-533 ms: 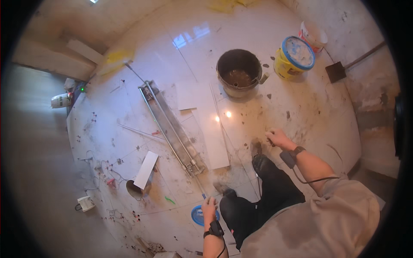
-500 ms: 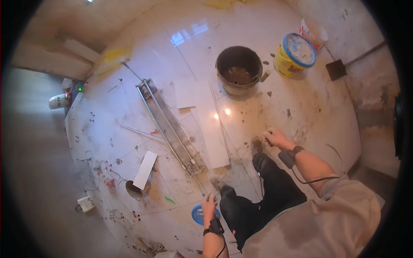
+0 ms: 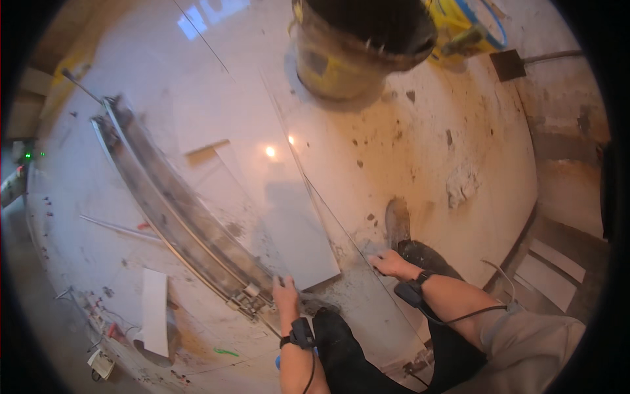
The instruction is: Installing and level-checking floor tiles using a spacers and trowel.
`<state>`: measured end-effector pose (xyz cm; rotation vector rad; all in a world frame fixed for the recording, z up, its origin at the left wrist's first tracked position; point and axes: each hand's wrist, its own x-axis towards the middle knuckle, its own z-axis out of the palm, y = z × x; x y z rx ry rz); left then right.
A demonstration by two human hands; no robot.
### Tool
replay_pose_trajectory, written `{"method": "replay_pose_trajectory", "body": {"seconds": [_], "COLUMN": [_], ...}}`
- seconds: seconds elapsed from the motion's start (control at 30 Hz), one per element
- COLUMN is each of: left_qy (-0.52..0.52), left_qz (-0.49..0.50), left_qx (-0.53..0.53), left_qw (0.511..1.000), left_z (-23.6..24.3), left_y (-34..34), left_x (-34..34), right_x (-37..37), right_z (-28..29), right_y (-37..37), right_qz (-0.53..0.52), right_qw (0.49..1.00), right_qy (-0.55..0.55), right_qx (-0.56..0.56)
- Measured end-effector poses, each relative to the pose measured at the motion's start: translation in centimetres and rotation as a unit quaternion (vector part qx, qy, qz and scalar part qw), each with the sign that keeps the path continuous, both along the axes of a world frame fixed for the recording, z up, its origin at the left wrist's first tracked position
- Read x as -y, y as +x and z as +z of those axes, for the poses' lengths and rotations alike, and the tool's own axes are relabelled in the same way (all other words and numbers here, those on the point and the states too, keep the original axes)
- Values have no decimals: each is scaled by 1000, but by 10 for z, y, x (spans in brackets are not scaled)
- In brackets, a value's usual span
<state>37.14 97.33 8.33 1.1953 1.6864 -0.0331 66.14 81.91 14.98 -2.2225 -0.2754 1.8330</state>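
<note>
Tile (image 3: 298, 243) is lying on the floor (image 3: 472, 118), mid-view, running toward 11 o'clock. Left hand (image 3: 287, 302) is sitting by its near-left corner, 7 o'clock; grip is looking slack, fingers part bent, nothing visible in it, can't tell if touching. Right hand (image 3: 394, 264) is hovering at 4 o'clock, near the shoe (image 3: 398, 221); fingers bent, blurred, can't tell if holding anything. Cutter (image 3: 172, 213) is lying at 9 o'clock, near end just beside left hand. Step, my read: hands are framing tile's near end. Next move would be needing fingers under that edge, clear of cutter.
</note>
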Motion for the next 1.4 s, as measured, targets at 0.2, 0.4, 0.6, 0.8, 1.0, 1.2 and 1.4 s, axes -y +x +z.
{"method": "replay_pose_trajectory", "body": {"seconds": [0.2, 0.4, 0.6, 0.8, 1.0, 1.2, 1.4], "left_qy": [-89, -39, 38, -13, -7, 32, 109], "left_qz": [120, 6, -29, 176, 134, 262, 270], "left_qx": [107, -70, 0, 113, 5, 79, 35], "left_qw": [983, 997, 999, 978, 991, 961, 956], "left_z": [-68, -64, -35, -7, 75, 132, 107], "left_y": [21, 31, 25, 9, 4, -32, -139], "left_x": [0, -6, -3, -18, -68, -81, -99], "right_x": [-48, -104, -103, -105, -143, -150, -105], "right_z": [-102, -103, -95, -68, -22, 12, -54], "right_y": [-39, -75, -74, -86, -112, -92, -67], "right_qz": [37, -168, -83, -200, -275, -348, -253], "right_qw": [998, 985, 995, 979, 954, 922, 967], "right_qy": [-1, -4, -40, 26, 115, 77, 36], "right_qx": [53, 31, 37, -15, -37, -151, -6]}}
